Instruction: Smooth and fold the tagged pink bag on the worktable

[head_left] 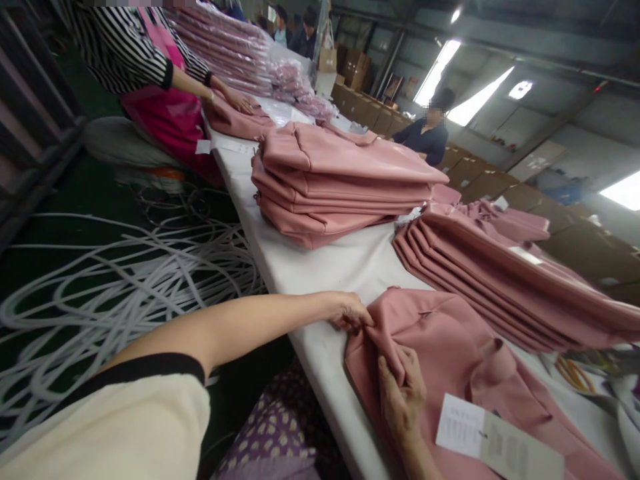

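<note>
Both hands, left hand [350, 312] and right hand [403, 393], pinch a fold of the pink garment [450, 353] lying on the white surface [345, 263], lower centre of frame.

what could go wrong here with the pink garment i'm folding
The hang tag lies loose on the pink garment and may get folded inside or creased. The left hand and right hand pinch the corner near the table edge, so cloth might slide off toward the white cords below.
</note>
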### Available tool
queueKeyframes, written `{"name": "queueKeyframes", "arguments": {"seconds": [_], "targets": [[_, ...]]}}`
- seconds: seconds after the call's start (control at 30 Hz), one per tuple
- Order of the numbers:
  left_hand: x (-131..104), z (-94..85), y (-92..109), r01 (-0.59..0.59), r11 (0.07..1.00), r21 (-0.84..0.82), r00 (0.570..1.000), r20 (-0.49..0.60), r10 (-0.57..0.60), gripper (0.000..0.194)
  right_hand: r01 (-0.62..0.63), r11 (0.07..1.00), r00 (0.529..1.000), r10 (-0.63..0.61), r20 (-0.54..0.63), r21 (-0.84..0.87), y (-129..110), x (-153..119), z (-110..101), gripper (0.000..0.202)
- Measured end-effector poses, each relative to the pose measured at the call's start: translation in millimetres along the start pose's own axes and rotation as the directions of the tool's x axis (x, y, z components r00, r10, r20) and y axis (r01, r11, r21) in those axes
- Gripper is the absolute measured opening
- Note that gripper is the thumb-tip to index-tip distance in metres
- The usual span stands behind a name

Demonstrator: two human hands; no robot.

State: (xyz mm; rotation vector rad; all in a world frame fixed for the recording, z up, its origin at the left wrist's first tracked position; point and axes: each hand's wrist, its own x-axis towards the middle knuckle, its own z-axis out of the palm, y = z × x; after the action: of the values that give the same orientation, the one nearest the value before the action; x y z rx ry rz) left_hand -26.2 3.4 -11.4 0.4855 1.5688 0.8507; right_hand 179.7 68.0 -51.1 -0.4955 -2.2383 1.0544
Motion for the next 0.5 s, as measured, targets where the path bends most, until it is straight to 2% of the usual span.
{"name": "queueKeyframes", "arguments": {"seconds": [0.1,0.23,0.4,0.5], "targets": [[6,-4.5,10,-0.003,0.99,0.138,1.0,0.028,-0.001,0.02,0.013,1.0,1.0,-0.013,-0.003,-0.019,-3,1,1,0.024],[8,-0.7,10,-0.066,0.968,0.24,0.997,-0.029,0.075,0.023,0.011,1.0,1.0,-0.011,0.009,-0.023,-6,3,1,0.023],[-1,8.7,-21,-0.124,0.974,0.188,0.949,-0.263,0.172,0.03,0.029,0.995,0.999,-0.026,0.032,-0.099,-10,4,1,0.029],[-5,13.4,-42,-0.131,0.987,0.096,0.916,-0.369,0.157,0.034,0.145,0.966,0.989,-0.14,0.038,-0.215,-11,4,4,0.04]]}}
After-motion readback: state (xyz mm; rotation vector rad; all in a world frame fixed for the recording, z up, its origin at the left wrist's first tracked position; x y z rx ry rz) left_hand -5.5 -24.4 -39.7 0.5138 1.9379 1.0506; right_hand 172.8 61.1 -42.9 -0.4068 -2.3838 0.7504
